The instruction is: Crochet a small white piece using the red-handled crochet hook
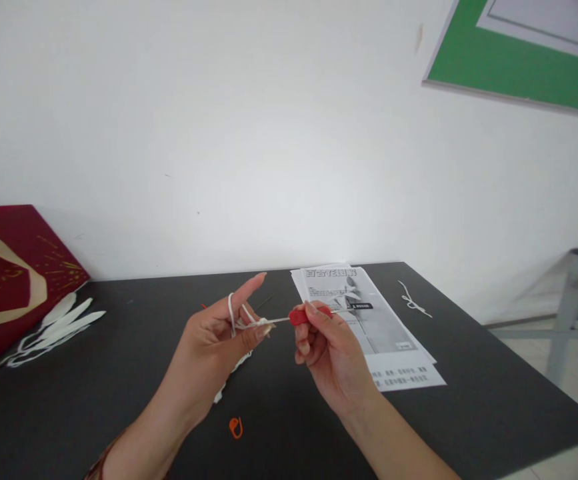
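White yarn (230, 313) loops around the raised index finger of my left hand (213, 340). The thumb and other fingers of that hand pinch a small piece of white crochet work (263, 327). My right hand (331, 347) grips the red handle of a crochet hook (299, 317), whose thin metal shaft points left and meets the yarn at my left fingertips. More white crocheted fabric (239, 365) shows below my left hand, partly hidden by it. On the table nearer to me lies an orange stitch marker (236, 427).
Printed sheets (393, 333) lie on the dark table (279, 440) behind my right hand. A dark red bag (13, 267) stands at the left, beside white crocheted pieces (63, 320) with loose tails. A short white yarn scrap (413, 303) lies at the right. A white wall closes off the back.
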### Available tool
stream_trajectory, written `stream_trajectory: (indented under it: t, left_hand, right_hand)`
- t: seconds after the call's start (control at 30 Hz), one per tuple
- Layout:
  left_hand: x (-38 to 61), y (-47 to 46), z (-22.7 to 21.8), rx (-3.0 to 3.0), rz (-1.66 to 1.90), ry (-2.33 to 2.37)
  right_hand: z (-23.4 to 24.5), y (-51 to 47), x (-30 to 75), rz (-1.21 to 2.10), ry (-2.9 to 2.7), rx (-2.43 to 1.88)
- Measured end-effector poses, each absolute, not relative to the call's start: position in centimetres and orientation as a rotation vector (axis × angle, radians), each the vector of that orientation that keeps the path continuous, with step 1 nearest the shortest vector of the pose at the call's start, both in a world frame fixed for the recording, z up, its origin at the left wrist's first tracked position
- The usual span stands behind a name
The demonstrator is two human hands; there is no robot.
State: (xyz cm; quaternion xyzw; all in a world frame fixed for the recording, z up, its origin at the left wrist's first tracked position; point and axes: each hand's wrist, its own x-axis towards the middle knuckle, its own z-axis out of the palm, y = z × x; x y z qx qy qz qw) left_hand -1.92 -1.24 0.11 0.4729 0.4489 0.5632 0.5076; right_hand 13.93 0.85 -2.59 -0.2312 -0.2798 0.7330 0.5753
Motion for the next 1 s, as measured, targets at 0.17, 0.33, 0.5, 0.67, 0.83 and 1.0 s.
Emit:
stream_trajectory:
  t: [0.17,0.33,0.5,0.67,0.83,1.0]
  left_hand:
    - [-2.2,-0.8,0.1,1.059,1.265,0.982]
    - [-2.3,-0.8,-0.3,1.031,1.257,0.986]
    - [-1.5,-1.0,-0.7,0.992,1.376,1.031]
    - [-0.7,-1.2,-0.5,0.937,1.470,1.068]
    - [-0.8,-0.9,-0.9,0.852,1.486,1.005]
    - [-1.0,-0.5,-1.6,0.792,1.452,0.923]
  right_hand:
    - [-2.6,0.6,13.7,1.678,-0.681,-0.545]
    - [-2.6,0.4,13.4,1.655,-0.680,-0.546]
    - [-2.8,0.2,13.3,1.625,-0.665,-0.564]
    - [-3.0,0.0,13.1,1.535,-0.756,-0.628]
    - [-3.3,-0.7,13.0,1.195,-1.067,-0.699]
    - [-4.0,-1.6,13.4,0.650,-1.560,-0.650]
